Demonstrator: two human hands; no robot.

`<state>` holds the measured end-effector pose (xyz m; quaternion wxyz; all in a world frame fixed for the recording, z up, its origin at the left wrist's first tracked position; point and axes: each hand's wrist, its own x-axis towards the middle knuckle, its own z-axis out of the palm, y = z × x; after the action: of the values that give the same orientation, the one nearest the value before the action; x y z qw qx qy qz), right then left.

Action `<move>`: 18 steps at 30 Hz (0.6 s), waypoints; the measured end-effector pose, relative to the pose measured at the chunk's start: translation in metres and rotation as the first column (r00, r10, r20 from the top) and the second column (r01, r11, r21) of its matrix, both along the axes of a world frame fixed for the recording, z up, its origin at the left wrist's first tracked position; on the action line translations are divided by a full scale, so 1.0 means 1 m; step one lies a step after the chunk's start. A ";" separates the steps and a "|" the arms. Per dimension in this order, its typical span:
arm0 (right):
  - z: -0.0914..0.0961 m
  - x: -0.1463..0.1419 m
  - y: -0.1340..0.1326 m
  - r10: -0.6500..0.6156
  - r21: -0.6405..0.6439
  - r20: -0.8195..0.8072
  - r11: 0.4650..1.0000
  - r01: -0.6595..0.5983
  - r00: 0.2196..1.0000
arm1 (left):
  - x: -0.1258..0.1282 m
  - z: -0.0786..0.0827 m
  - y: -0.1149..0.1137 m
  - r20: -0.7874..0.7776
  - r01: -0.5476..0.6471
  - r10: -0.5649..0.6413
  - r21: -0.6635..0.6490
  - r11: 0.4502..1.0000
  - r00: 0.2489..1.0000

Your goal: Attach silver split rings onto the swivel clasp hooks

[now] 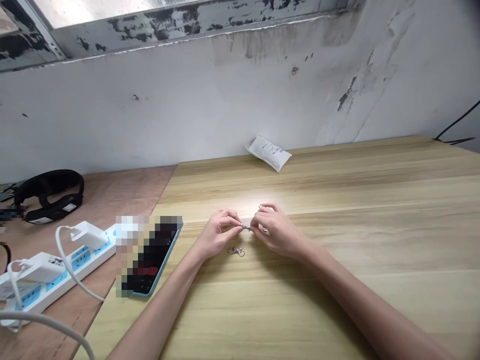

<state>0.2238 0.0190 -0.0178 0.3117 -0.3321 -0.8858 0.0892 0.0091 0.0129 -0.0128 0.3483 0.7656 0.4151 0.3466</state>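
Note:
Over the wooden tabletop, my left hand (221, 231) and my right hand (276, 229) meet fingertip to fingertip. Between them is a small silver metal keychain (246, 227), pinched at its left end by my left thumb and finger and at its right end by my right. A ring shows beneath the right fingers, and a bit of metal sticks out above them; whether these join the pinched piece is too small to tell. Just below my left hand lies a silver keychain clasp with a split ring (236, 252), untouched.
A phone (157, 255), partly blurred out, lies left of my left forearm. Further left are a white power strip (80, 257) with plugged-in chargers and cables, and a black headset (50, 195). A white plastic packet (269, 152) rests at the back against the wall.

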 end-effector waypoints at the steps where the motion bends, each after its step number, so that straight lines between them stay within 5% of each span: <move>1: 0.000 0.000 0.000 -0.001 -0.009 -0.006 1.000 0.001 1.000 | 0.000 0.000 0.000 0.006 -0.003 0.003 -0.001 1.000 1.000; 8: -0.004 -0.002 0.003 -0.016 0.010 -0.076 1.000 0.016 0.997 | -0.003 0.002 0.002 0.038 -0.058 0.060 -0.048 0.997 0.997; 18: -0.002 -0.019 -0.004 -0.178 0.343 -0.050 0.921 0.184 0.983 | 0.002 0.001 0.003 0.188 -0.209 0.233 -0.140 0.968 0.954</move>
<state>0.2047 0.0149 -0.0202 0.3799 -0.3518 -0.8503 -0.0941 0.0111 0.0159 -0.0115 0.3928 0.6527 0.4804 0.4347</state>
